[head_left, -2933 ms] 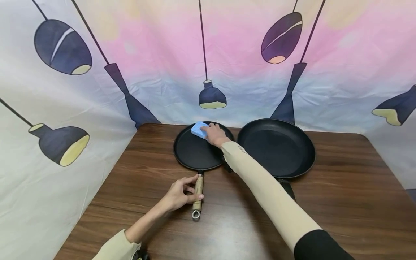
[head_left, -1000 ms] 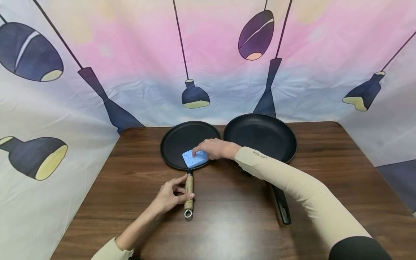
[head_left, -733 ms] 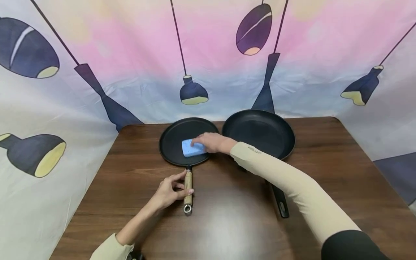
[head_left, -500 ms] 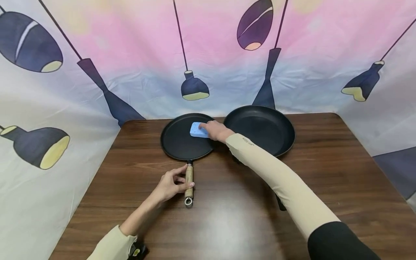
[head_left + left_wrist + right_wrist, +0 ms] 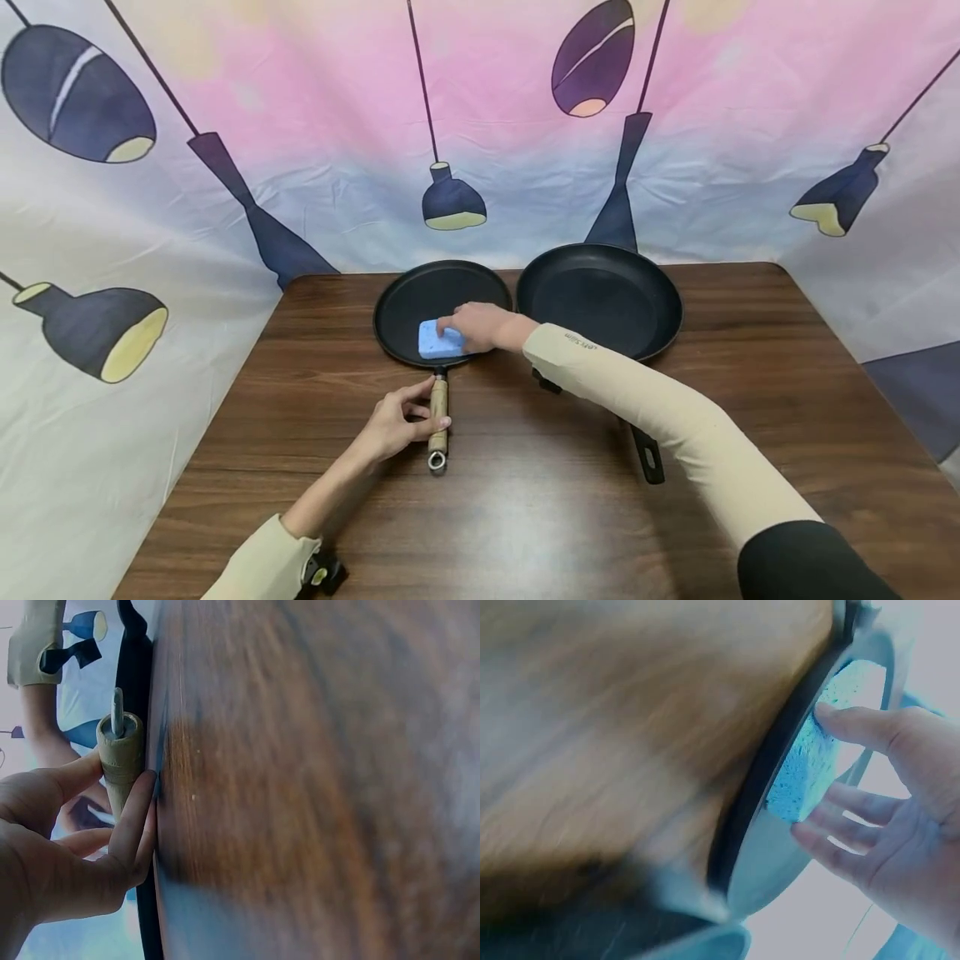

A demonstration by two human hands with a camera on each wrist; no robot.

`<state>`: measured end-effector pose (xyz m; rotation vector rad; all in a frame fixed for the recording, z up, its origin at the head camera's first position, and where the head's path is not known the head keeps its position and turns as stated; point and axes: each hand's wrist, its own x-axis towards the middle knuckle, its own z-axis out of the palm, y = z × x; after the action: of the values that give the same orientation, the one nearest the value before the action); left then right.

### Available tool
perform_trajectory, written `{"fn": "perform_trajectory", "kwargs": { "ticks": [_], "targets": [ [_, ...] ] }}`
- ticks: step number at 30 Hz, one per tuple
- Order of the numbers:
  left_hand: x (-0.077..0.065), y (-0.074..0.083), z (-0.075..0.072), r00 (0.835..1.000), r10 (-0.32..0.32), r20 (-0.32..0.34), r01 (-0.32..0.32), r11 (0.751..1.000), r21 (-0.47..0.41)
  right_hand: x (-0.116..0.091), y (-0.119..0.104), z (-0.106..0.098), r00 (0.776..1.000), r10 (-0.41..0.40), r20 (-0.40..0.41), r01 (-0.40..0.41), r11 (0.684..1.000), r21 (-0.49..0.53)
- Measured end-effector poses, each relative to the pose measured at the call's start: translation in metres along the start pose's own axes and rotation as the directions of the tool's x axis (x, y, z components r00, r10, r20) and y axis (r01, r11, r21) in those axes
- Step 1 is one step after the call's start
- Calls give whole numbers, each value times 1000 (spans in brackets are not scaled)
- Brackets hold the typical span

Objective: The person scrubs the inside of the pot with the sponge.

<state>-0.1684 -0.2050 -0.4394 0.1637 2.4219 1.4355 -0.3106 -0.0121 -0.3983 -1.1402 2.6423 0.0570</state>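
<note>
A flat black pan [image 5: 420,292] with a low rim lies toward the table's far edge, its wooden handle [image 5: 438,408] pointing at me. My left hand [image 5: 393,421] holds that handle between thumb and fingers; the left wrist view shows the handle's end [image 5: 120,754] with its metal ring. On the near part of the pan's surface is a blue sponge [image 5: 435,342]. My right hand [image 5: 483,325] grips the sponge, and in the right wrist view the thumb and fingertips pinch the speckled sponge [image 5: 802,772] near the pan's rim.
A larger, deeper black frying pan [image 5: 600,300] stands close at the right, its black handle [image 5: 647,454] partly under my right sleeve [image 5: 637,392]. A printed cloth backdrop [image 5: 337,183] hangs behind the brown wooden table [image 5: 525,517].
Held in my right hand, the sponge has moved over the pan, from its far side to near the handle, then back up and down again. My left hand keeps holding the handle.
</note>
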Motion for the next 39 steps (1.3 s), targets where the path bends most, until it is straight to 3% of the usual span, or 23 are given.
{"fn": "perform_trajectory", "kwargs": {
  "ticks": [6, 11, 16, 20, 24, 27, 30, 33, 39],
  "targets": [
    [-2, -1, -1, 1000, 9, 1, -9, 1000, 17, 13, -18, 7, 997, -35, -67, 33, 999, -30],
    [-5, -2, -2, 1000, 16, -6, -16, 999, 38, 45, -28, 11, 987, -11, -159, 3, 999, -50],
    [-8, -2, -1, 1000, 28, 0, -28, 999, 30, 80, -29, 10, 971, 126, -201, -137, 990, -41],
    [-10, -2, 2, 999, 36, -1, -36, 999, 29, 95, -19, 7, 953, 236, -190, -237, 971, 20],
    [-9, -2, 4, 999, 53, -9, -53, 998, 38, 90, 3, 6, 930, 309, -199, -293, 950, 106],
    [-7, -1, 3, 998, 68, -5, -67, 997, 43, 83, 27, 8, 900, 379, -216, -349, 922, 165],
    [-3, 0, 0, 997, 74, -6, -73, 996, 46, 78, 46, 5, 883, 423, -202, -390, 902, 183],
    [-3, 0, -2, 997, 78, -5, -78, 995, 57, 71, 55, -1, 894, 416, -164, -389, 904, 176],
    [-4, -1, -3, 997, 70, -14, -69, 995, 71, 51, 60, -14, 939, 342, -27, -333, 928, 166]
  ]
}}
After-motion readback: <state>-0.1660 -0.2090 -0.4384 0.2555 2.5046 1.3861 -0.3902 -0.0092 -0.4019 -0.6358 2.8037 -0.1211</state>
